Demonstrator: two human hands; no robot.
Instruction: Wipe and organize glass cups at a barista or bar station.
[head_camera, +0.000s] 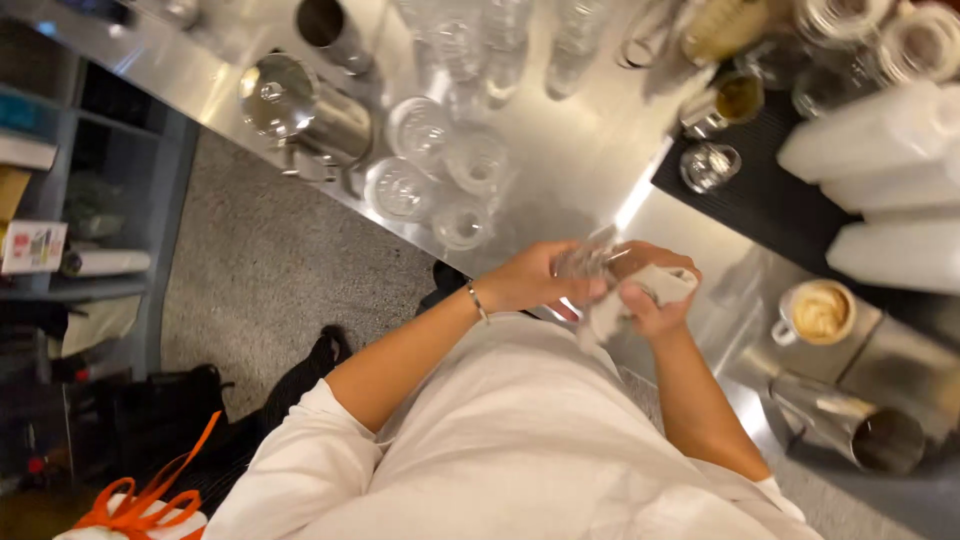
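The left hand (535, 280) is closed around a small clear drinking glass (585, 262). The right hand (655, 290) pinches a white cloth (640, 295) against it, above the steel worktop (560, 170). Best turn the glass steadily, keeping the left hand's grip firm but light.

Loose white short-sleeved shirt (510, 440) with sleeves ending above the elbows, thin silver metal bracelet (477, 301) around the left wrist, bare forearms, dark shoes (325, 352) below
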